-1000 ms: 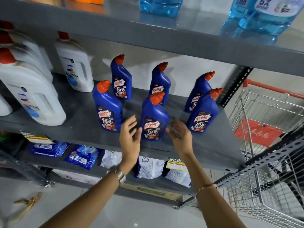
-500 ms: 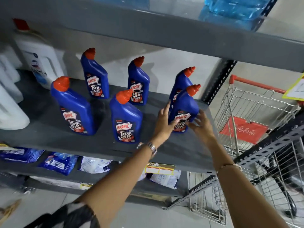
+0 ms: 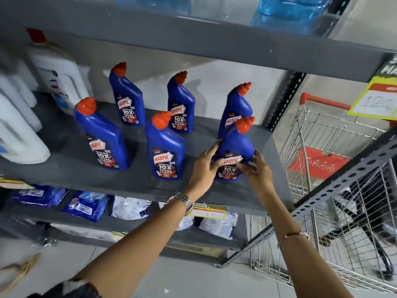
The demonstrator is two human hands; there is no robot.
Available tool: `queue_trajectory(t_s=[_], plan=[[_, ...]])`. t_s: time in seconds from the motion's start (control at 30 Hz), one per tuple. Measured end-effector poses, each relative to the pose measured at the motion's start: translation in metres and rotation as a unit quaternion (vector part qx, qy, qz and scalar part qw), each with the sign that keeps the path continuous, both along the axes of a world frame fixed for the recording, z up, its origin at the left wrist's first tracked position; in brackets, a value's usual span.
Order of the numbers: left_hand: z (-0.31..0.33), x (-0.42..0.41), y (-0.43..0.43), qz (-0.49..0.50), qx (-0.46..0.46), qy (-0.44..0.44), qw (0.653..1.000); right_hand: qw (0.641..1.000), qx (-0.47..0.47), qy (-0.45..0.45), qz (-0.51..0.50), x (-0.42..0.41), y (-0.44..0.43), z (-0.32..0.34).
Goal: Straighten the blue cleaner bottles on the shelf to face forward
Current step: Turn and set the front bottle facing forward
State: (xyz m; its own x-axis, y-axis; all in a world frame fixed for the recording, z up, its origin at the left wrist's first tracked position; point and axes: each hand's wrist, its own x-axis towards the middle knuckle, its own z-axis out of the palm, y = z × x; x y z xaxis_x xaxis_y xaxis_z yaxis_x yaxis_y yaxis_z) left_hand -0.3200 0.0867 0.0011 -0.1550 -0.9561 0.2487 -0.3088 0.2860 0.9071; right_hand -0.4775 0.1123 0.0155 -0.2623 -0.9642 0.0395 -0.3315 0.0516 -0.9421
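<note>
Several blue cleaner bottles with orange caps stand in two rows on the grey shelf (image 3: 64, 168). The front right bottle (image 3: 235, 145) sits between both my hands, its label angled slightly to the left. My left hand (image 3: 204, 166) presses on its left side and my right hand (image 3: 255, 171) holds its right side near the label. The front middle bottle (image 3: 165, 151) and front left bottle (image 3: 101, 136) show their labels. Behind them stand the back left bottle (image 3: 126, 97), back middle bottle (image 3: 181, 104) and back right bottle (image 3: 235, 106), the last partly hidden.
White jugs (image 3: 62, 80) with red caps fill the shelf's left end. A metal shopping cart (image 3: 335, 151) with a red handle stands to the right. The upper shelf (image 3: 214, 41) carries pale blue bottles. Bagged goods (image 3: 88, 205) lie on the lower shelf. A yellow price tag (image 3: 376, 102) hangs at right.
Both hands moved right from the front middle bottle to the front right bottle and closed around it. The view also shifted to the right.
</note>
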Motion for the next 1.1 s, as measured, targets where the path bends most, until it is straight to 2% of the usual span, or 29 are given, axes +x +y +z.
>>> queue_trajectory(t_s=[0.4, 0.6, 0.73, 0.87, 1.1], plan=[[0.003, 0.013, 0.021, -0.019, 0.003, 0.013, 1.000, 0.999, -0.016, 0.039, 0.030, 0.001, 0.025, 0.000], [0.001, 0.015, 0.020, -0.025, 0.006, 0.033, 0.999, 0.999, -0.018, 0.013, 0.031, -0.001, 0.025, -0.003], [-0.005, 0.015, 0.023, -0.027, 0.015, 0.058, 0.998, 0.998, 0.003, -0.040, 0.049, -0.004, 0.020, -0.006], [-0.010, 0.014, 0.024, -0.022, 0.015, 0.055, 0.998, 0.996, 0.045, -0.040, 0.068, -0.011, 0.017, -0.012], [-0.010, 0.004, 0.024, -0.032, 0.013, 0.064, 0.997, 0.997, 0.037, -0.044, 0.055, -0.021, 0.020, -0.017]])
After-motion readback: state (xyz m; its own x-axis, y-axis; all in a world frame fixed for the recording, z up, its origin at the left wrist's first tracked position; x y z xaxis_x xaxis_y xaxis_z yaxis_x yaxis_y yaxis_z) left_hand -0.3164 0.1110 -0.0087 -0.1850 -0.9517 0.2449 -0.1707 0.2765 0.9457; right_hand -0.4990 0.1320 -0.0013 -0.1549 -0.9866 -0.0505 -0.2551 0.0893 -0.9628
